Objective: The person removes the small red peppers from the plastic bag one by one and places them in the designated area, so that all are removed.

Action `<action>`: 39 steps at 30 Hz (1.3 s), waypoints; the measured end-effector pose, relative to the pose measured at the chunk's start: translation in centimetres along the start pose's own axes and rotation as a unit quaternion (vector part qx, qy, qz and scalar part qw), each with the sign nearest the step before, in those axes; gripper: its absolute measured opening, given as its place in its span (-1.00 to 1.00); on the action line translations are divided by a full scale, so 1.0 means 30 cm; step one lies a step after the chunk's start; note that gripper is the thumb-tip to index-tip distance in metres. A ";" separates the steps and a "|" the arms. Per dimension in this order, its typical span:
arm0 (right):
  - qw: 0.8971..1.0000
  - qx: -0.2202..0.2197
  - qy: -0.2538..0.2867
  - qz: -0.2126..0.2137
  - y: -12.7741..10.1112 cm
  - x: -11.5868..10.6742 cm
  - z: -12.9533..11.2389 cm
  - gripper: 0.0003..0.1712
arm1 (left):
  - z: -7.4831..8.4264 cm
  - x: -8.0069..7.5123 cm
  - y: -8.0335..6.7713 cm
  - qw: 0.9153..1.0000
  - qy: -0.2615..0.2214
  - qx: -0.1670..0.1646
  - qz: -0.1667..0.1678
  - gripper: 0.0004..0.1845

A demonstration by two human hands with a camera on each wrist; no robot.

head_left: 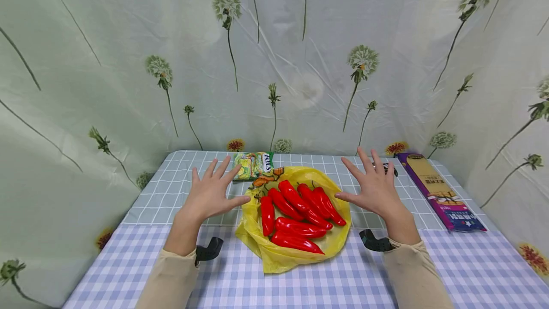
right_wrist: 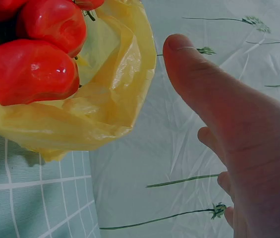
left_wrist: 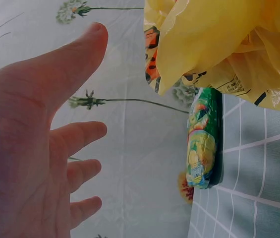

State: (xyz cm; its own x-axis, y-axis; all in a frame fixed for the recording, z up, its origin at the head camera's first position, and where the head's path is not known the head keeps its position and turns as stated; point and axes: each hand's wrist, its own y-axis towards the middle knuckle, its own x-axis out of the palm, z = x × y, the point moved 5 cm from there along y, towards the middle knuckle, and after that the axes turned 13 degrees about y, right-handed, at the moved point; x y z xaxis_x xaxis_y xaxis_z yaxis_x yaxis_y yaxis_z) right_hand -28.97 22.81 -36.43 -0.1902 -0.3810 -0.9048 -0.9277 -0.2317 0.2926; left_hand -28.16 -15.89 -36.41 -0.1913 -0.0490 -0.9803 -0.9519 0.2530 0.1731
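Note:
A yellow plastic bag [head_left: 279,259] sits with its mouth spread wide, holding several glossy red peppers [head_left: 296,197]. To its left my left hand [head_left: 210,194] is raised with fingers spread straight, holding nothing. My right hand [head_left: 374,189] mirrors it on the bag's right side, fingers apart and nothing in it. In the left wrist view the thumb of my left hand [left_wrist: 26,129] points towards the bag [left_wrist: 219,44]. The right wrist view shows my right hand [right_wrist: 258,139] beside the bag's crumpled rim [right_wrist: 125,84], with peppers [right_wrist: 30,72] inside.
Behind the bag, at the left, lies a green snack packet [head_left: 249,165]. A long purple and gold package [head_left: 442,192] lies at the table's right edge. A small black item [head_left: 393,169] is partly hidden behind my right hand. A flower-printed curtain [head_left: 300,61] hangs behind the checked tablecloth [head_left: 334,285].

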 end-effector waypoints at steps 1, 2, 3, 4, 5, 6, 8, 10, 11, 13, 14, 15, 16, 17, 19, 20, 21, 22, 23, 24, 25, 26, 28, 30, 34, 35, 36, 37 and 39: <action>1.000 0.000 0.001 0.000 0.000 0.000 -0.001 0.12 | 0.000 0.000 0.000 1.000 0.000 0.000 0.000 -0.01; 1.000 -0.001 0.001 0.000 0.001 -0.001 -0.002 0.12 | -0.001 -0.001 0.000 1.000 -0.001 -0.001 0.000 -0.01; 1.000 -0.001 0.001 -0.001 0.001 -0.001 -0.003 0.12 | -0.001 -0.001 -0.001 1.000 -0.001 -0.001 0.000 -0.01; 1.000 0.000 0.002 -0.002 0.001 -0.002 -0.003 0.12 | -0.001 -0.002 -0.001 1.000 -0.002 -0.001 0.000 -0.01; 1.000 0.000 0.003 -0.002 0.000 -0.002 -0.005 0.12 | -0.001 -0.002 -0.002 1.000 -0.005 -0.001 0.000 -0.01; 1.000 0.001 0.004 -0.003 -0.001 -0.003 -0.004 0.12 | -0.001 -0.003 -0.004 1.000 -0.008 -0.001 -0.001 -0.01; 1.000 0.004 0.004 -0.005 -0.003 -0.002 -0.001 0.12 | 0.000 -0.004 -0.006 1.000 -0.014 -0.001 -0.002 -0.01; 1.000 0.006 0.003 -0.005 -0.005 -0.002 0.002 0.12 | 0.001 -0.005 -0.009 1.000 -0.022 0.000 -0.004 -0.02; 1.000 0.007 0.002 -0.005 -0.006 -0.001 0.003 0.12 | 0.001 -0.005 -0.009 1.000 -0.025 0.001 -0.005 -0.02; 1.000 0.006 -0.002 -0.003 -0.006 0.000 0.004 0.12 | 0.000 -0.006 -0.010 1.000 -0.026 0.000 -0.006 -0.02; 1.000 0.006 -0.003 -0.002 -0.004 0.000 0.004 0.12 | -0.001 -0.007 -0.009 1.000 -0.027 -0.001 -0.006 -0.02; 1.000 0.006 -0.004 0.000 -0.003 -0.001 0.003 0.12 | -0.002 -0.007 -0.009 1.000 -0.028 -0.002 -0.007 -0.03; 1.000 0.008 -0.004 0.001 -0.002 0.000 0.003 0.12 | -0.002 -0.008 -0.008 1.000 -0.029 -0.003 -0.008 -0.02; 1.000 0.009 -0.003 0.002 0.000 -0.001 0.001 0.11 | -0.002 -0.010 -0.008 1.000 -0.028 -0.004 -0.007 -0.03; 1.000 0.010 0.006 0.006 0.005 -0.003 -0.005 0.09 | -0.003 -0.012 -0.007 0.999 -0.034 -0.006 -0.007 -0.04; 1.000 0.010 0.014 0.009 0.007 -0.006 -0.009 0.07 | -0.002 -0.013 -0.007 0.999 -0.037 -0.007 -0.006 -0.05; 1.000 0.010 0.022 0.012 0.009 -0.008 -0.014 0.04 | -0.001 -0.014 -0.007 0.999 -0.041 -0.007 -0.004 -0.06; 0.999 0.011 0.030 0.015 0.011 -0.010 -0.018 0.02 | 0.000 -0.013 -0.007 0.999 -0.044 -0.006 -0.002 -0.07; 0.999 0.011 0.041 0.020 0.012 -0.012 -0.025 -0.01 | 0.002 -0.013 -0.005 0.999 -0.047 -0.005 0.002 -0.08; 0.998 0.012 0.053 0.025 0.014 -0.014 -0.032 -0.03 | 0.003 -0.012 -0.004 0.999 -0.053 -0.004 0.006 -0.10; 0.997 0.012 0.065 0.030 0.015 -0.014 -0.039 -0.06 | 0.005 -0.010 -0.003 0.998 -0.057 -0.003 0.011 -0.12; 0.996 0.013 0.076 0.033 0.017 -0.013 -0.045 -0.08 | 0.006 -0.010 -0.001 0.998 -0.062 -0.003 0.017 -0.13; 0.994 0.014 0.100 0.042 0.020 -0.008 -0.061 -0.13 | 0.008 -0.009 0.003 0.997 -0.074 -0.003 0.027 -0.16; 0.991 0.007 0.128 0.048 0.023 -0.002 -0.082 -0.17 | 0.009 -0.008 0.005 0.995 -0.093 -0.008 0.031 -0.17; 0.981 -0.016 0.186 0.056 0.028 0.009 -0.131 -0.25 | 0.014 -0.005 0.013 0.990 -0.136 -0.016 0.024 -0.17; 0.978 -0.022 0.200 0.054 0.028 0.012 -0.145 -0.26 | 0.016 -0.005 0.016 0.989 -0.148 -0.018 0.021 -0.18; 0.975 -0.027 0.216 0.050 0.028 0.016 -0.160 -0.28 | 0.018 -0.003 0.018 0.987 -0.158 -0.020 0.017 -0.18; 0.971 -0.032 0.232 0.043 0.029 0.021 -0.174 -0.29 | 0.021 -0.002 0.021 0.986 -0.168 -0.021 0.014 -0.19; 0.964 -0.037 0.263 0.024 0.031 0.034 -0.203 -0.30 | 0.027 0.000 0.025 0.983 -0.182 -0.021 0.010 -0.19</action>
State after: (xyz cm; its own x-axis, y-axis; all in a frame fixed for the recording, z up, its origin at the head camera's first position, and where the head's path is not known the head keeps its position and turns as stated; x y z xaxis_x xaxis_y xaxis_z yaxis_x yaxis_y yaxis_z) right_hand -28.06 16.74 -35.20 -0.0259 -0.7894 -0.6133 -0.8926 -0.2580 0.3698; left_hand -28.68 -14.91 -36.35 -0.1189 0.3075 -0.9441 -0.9595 0.2091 0.1889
